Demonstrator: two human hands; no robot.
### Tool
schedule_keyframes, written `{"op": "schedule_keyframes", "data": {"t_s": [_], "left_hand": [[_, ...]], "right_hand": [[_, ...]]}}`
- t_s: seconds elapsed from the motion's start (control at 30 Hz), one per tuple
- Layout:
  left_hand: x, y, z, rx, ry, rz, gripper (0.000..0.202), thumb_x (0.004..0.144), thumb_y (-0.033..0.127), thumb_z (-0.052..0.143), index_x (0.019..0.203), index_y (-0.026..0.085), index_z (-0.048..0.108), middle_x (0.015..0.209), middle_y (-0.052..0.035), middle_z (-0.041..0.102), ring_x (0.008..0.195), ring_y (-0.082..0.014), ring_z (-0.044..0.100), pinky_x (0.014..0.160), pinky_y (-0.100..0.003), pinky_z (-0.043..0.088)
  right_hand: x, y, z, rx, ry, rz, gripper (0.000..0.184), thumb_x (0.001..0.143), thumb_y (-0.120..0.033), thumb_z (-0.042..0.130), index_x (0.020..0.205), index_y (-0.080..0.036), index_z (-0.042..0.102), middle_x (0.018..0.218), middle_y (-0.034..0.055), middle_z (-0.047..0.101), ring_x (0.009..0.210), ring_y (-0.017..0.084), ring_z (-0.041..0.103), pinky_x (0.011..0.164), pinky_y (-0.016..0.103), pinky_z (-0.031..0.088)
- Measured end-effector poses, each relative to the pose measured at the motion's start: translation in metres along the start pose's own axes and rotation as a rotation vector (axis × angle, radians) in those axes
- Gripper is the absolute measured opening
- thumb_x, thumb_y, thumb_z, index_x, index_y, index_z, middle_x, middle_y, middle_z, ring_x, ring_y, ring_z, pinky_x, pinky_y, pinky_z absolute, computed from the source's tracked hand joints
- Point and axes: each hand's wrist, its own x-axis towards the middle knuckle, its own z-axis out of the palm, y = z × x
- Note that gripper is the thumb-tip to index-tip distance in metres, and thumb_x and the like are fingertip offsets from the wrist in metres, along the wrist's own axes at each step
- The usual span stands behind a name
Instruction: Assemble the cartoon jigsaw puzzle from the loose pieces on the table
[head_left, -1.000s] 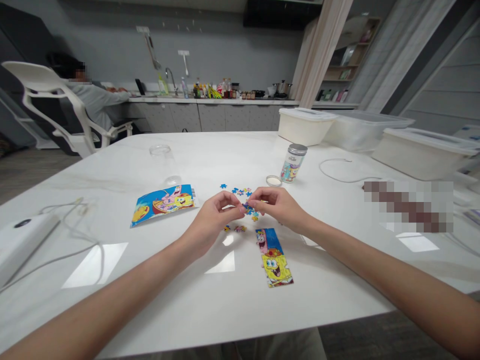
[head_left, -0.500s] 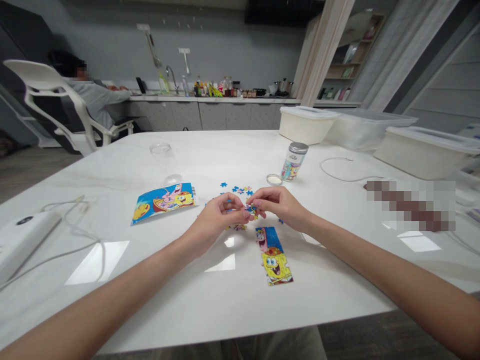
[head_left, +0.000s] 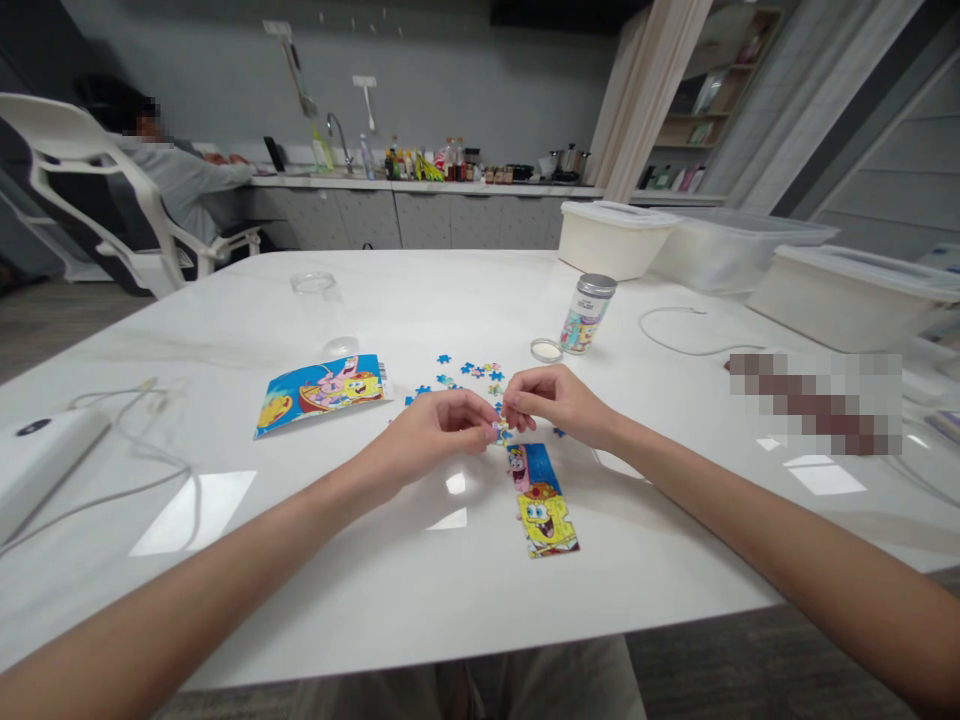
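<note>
While both hands (head_left: 450, 425) closely pinch puzzle pieces (head_left: 503, 434), assembled strip (head_left: 544, 505) face-up, long axis pointing away, slightly left.

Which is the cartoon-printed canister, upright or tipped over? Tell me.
Upright: the cartoon-printed canister has its base on the white table and its silver top uppermost.

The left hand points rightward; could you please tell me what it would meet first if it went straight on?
The left hand, with a small puzzle piece at its thumb, would most likely meet the right hand first; the exact depth between them is hard to judge.
</note>
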Motion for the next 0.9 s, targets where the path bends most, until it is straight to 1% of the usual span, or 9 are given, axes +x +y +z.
{"op": "schedule_keyframes", "data": {"t_s": [0.07, 0.13, 0.2, 0.27, 0.4, 0.5, 0.6, 0.73, 0.9], "left_hand": [[-0.006, 0.004, 0.002, 0.128, -0.153, 0.002, 0.013, 0.076, 0.025, 0.064, 0.089, 0.022, 0.067, 0.071, 0.0020, 0.062, 0.064, -0.0121, 0.055, 0.058, -0.024, 0.042], [-0.013, 0.009, 0.006, 0.282, -0.251, 0.008, 0.013, 0.079, 0.023, 0.059, 0.089, 0.022, 0.068, 0.076, 0.0010, 0.064, 0.066, -0.0122, 0.054, 0.059, -0.024, 0.041], [-0.018, 0.012, 0.011, 0.395, -0.284, -0.025, 0.013, 0.079, 0.020, 0.058, 0.086, 0.021, 0.069, 0.076, 0.0010, 0.065, 0.068, -0.0120, 0.055, 0.061, -0.023, 0.042], [-0.022, 0.013, 0.015, 0.460, -0.307, -0.063, 0.012, 0.079, 0.018, 0.059, 0.083, 0.019, 0.070, 0.074, 0.0017, 0.066, 0.066, -0.0111, 0.055, 0.060, -0.022, 0.041], [-0.024, 0.006, 0.019, 0.466, -0.333, -0.086, 0.010, 0.081, 0.022, 0.060, 0.084, 0.019, 0.069, 0.071, 0.0029, 0.065, 0.063, -0.0100, 0.055, 0.057, -0.020, 0.040], [-0.025, 0.003, 0.022, 0.502, -0.299, -0.061, 0.008, 0.081, 0.022, 0.062, 0.082, 0.019, 0.069, 0.070, 0.0032, 0.065, 0.062, -0.0098, 0.056, 0.057, -0.020, 0.040], [-0.026, 0.002, 0.025, 0.552, -0.267, -0.002, 0.009, 0.079, 0.016, 0.062, 0.078, 0.019, 0.070, 0.072, 0.0033, 0.068, 0.063, -0.0094, 0.058, 0.060, -0.020, 0.041], [-0.026, 0.001, 0.026, 0.572, -0.292, 0.082, 0.012, 0.081, 0.013, 0.062, 0.081, 0.020, 0.072, 0.075, 0.0032, 0.070, 0.065, -0.0094, 0.060, 0.062, -0.020, 0.042], [-0.025, -0.002, 0.028, 0.656, -0.328, 0.203, 0.013, 0.081, 0.009, 0.062, 0.082, 0.019, 0.071, 0.079, 0.0022, 0.068, 0.068, -0.0097, 0.058, 0.064, -0.021, 0.041]], "right_hand": [[-0.002, 0.000, -0.006, -0.164, -0.152, -0.029, 0.024, 0.084, -0.031, 0.057, 0.064, -0.018, 0.061, 0.057, -0.0021, 0.060, 0.054, 0.009, 0.053, 0.053, 0.022, 0.040], [-0.004, 0.000, -0.011, -0.332, -0.332, -0.030, 0.023, 0.084, -0.026, 0.055, 0.064, -0.017, 0.062, 0.058, -0.0017, 0.062, 0.055, 0.009, 0.053, 0.052, 0.021, 0.038], [-0.005, 0.001, -0.014, -0.401, -0.464, -0.008, 0.022, 0.085, -0.027, 0.055, 0.069, -0.016, 0.065, 0.059, -0.0012, 0.063, 0.053, 0.008, 0.051, 0.050, 0.021, 0.036], [-0.006, 0.002, -0.014, -0.410, -0.529, 0.004, 0.021, 0.085, -0.028, 0.056, 0.072, -0.015, 0.067, 0.061, -0.0003, 0.064, 0.053, 0.008, 0.050, 0.049, 0.020, 0.036], [-0.006, 0.003, -0.013, -0.420, -0.552, 0.000, 0.020, 0.085, -0.026, 0.055, 0.074, -0.014, 0.068, 0.066, 0.0011, 0.067, 0.055, 0.008, 0.052, 0.051, 0.020, 0.037], [-0.006, 0.003, -0.014, -0.430, -0.552, -0.005, 0.020, 0.085, -0.025, 0.056, 0.075, -0.014, 0.068, 0.067, 0.0013, 0.068, 0.056, 0.008, 0.052, 0.052, 0.020, 0.038], [-0.005, 0.004, -0.014, -0.436, -0.552, -0.011, 0.020, 0.085, -0.025, 0.056, 0.075, -0.014, 0.068, 0.067, 0.0012, 0.067, 0.056, 0.008, 0.052, 0.052, 0.021, 0.037], [-0.004, 0.003, -0.013, -0.433, -0.558, 0.004, 0.020, 0.085, -0.024, 0.055, 0.075, -0.014, 0.069, 0.068, 0.0017, 0.068, 0.056, 0.008, 0.052, 0.052, 0.021, 0.037], [-0.004, 0.003, -0.014, -0.427, -0.559, 0.017, 0.019, 0.084, -0.022, 0.055, 0.076, -0.014, 0.070, 0.068, 0.0018, 0.067, 0.057, 0.009, 0.052, 0.053, 0.021, 0.038]]}}
